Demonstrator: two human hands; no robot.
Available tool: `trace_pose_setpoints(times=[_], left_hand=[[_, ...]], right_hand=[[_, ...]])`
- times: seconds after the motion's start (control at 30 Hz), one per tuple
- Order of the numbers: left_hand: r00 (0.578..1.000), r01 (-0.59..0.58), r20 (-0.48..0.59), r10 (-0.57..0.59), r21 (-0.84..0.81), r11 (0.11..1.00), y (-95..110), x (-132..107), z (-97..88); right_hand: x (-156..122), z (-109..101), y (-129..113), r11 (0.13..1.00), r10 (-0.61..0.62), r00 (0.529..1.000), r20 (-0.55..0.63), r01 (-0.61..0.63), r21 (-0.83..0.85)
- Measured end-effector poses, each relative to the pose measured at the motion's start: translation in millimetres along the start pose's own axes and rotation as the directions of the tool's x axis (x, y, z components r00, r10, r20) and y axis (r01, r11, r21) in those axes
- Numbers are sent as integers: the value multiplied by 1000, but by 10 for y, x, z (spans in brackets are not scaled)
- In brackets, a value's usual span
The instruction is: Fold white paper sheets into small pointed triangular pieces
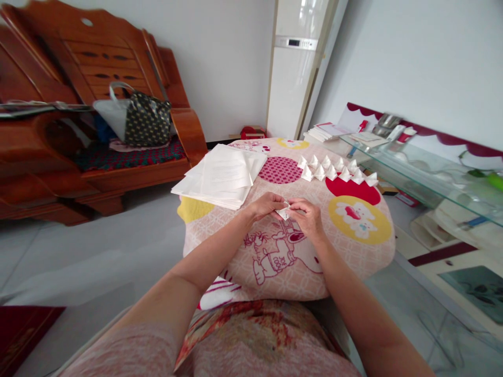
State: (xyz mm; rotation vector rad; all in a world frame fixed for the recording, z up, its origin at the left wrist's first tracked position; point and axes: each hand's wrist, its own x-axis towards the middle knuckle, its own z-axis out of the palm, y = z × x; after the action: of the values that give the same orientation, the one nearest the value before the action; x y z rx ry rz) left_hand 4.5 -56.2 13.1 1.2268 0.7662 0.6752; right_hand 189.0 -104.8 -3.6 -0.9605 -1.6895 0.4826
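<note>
Between my two hands, over the middle of the cloth-covered table, is a small folded piece of white paper [283,212]. My left hand [268,206] pinches its left side, and my right hand [307,214] grips it from the right with bent fingers. Beyond the right hand stand rows of small folded paper boats [331,172], white and pointed at the top. To the left, farther back, lies a stack of paper sheets [223,175], the upper ones printed with faint text. Exact folds in the held paper are too small to make out.
A patterned tablecloth [271,262] covers the round table. On the right is a glass shelf [432,178] bearing cups and papers [324,132]. A wooden sofa [106,63] with a dotted bag [147,120] stands at left; a tall white cabinet-like unit [293,78] stands behind.
</note>
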Motion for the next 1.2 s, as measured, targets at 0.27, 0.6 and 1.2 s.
trace_pose_setpoints(times=[0.27, 0.6, 1.2], left_hand=[[999, -46, -6, 47, 64, 997, 0, 12, 8], [989, -144, -25, 148, 123, 982, -58, 53, 61], [964, -27, 262, 45, -72, 997, 49, -64, -65]], right_hand=[[2, 4, -9, 997, 50, 999, 16, -51, 51], [2, 30, 36, 971, 186, 981, -49, -176, 160], [12, -50, 16, 984, 133, 991, -7, -131, 123]])
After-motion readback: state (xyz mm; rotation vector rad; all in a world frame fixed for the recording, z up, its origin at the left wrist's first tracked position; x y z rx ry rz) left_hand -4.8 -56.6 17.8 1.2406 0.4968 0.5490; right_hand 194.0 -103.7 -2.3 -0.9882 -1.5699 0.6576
